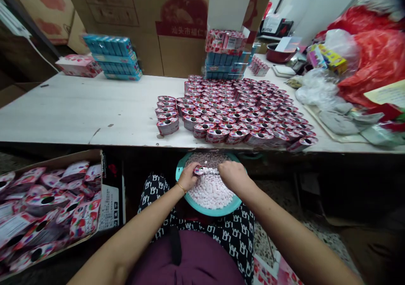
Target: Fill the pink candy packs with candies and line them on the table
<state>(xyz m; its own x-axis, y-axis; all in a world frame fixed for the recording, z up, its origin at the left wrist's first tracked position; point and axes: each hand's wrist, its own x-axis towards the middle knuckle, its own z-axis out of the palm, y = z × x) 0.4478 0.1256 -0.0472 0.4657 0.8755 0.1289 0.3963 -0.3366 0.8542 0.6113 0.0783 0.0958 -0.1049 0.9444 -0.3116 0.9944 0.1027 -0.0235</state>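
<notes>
A teal basin [211, 212] full of small white candies [210, 192] rests on my lap, under the table's front edge. Over its left side my left hand [187, 177] is closed around a small pink-and-red printed candy box [198, 170], held tilted. My right hand [233, 176] makes a fist above the basin's right side. A short row of white candies [210, 171] lies between the box and this fist; what the fingers grip is hidden.
Rows of pink printed boxes [218, 134] with dark round holes stand on the white table [63, 107]. Blue packs [115, 57] are stacked behind. At lower left a carton [101, 183] holds more pink boxes. Red plastic bags [376, 61] crowd the right.
</notes>
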